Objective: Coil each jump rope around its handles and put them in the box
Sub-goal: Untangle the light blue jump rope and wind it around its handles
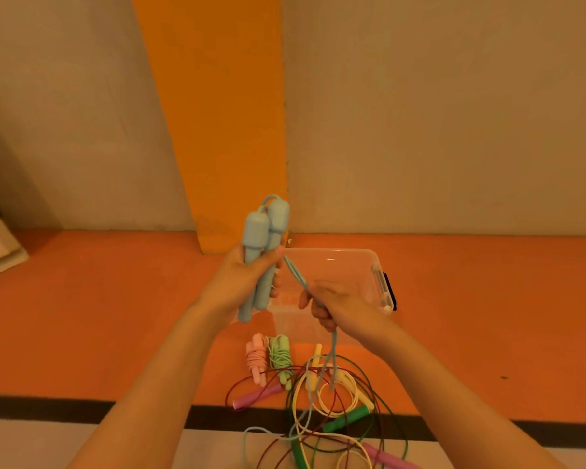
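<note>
Orange floor (454,316) carries a clear box (345,275) and tangled ropes (335,411). Above it, the left hand (247,282) grips both blue handles (263,252) upright. The right hand (335,304) pinches their cord (295,274).

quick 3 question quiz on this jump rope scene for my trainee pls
1. True or false: the left hand holds both blue handles together.
2. The right hand grips: A) the blue cord B) a yellow handle C) a box lid
3. Fill in: the coiled pink rope and coiled green rope lie on the ___, outside the clear box.
Key: 1 true; 2 A; 3 floor
</note>
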A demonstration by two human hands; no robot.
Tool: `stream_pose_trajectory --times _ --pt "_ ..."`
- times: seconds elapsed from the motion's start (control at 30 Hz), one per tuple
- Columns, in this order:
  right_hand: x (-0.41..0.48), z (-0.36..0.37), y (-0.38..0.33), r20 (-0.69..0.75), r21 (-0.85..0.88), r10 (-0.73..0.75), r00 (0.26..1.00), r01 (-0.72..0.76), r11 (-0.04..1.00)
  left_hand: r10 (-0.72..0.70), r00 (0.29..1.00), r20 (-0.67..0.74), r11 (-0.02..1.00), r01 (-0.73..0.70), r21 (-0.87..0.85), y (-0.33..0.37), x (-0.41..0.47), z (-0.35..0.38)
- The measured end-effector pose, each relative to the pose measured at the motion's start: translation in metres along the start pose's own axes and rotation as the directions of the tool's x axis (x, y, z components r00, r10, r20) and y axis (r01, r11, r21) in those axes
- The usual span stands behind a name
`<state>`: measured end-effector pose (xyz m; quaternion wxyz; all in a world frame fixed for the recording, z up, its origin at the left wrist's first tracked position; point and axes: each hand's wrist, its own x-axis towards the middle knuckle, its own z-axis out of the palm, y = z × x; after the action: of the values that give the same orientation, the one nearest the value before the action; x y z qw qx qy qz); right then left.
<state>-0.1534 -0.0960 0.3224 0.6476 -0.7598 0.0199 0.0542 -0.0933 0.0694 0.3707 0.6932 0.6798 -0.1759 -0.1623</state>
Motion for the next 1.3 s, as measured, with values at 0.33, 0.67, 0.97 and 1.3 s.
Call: stream_pose_trajectory --times 0.33,0.67,0.97,1.3 --pt "-0.002 -0.005 0.005 0.084 -0.074 -0.098 0.992 0.104 0.992 0.006 1.0 -0.021 0.985 -0.009 -0.173 0.004 0.001 0.018" --pt "0.003 -0.026 0.062 -0.023 -0.622 0.245 0.969 -0.206 0.756 0.039 0.993 -0.107 0.981 -0.058 -0.183 -0.004 0.006 0.018" --pt "-0.007 0.009 0.096 -0.077 -0.699 0.32 0.944 -0.28 0.658 0.12 0.984 -0.132 0.946 -0.154 -0.287 0.012 -0.008 0.014" --pt "-0.042 -0.027 -0.053 -0.347 0.298 -0.031 0.938 0.141 0.944 0.14 0.968 -0.21 0.968 -0.179 -0.178 0.02 -0.023 0.021"
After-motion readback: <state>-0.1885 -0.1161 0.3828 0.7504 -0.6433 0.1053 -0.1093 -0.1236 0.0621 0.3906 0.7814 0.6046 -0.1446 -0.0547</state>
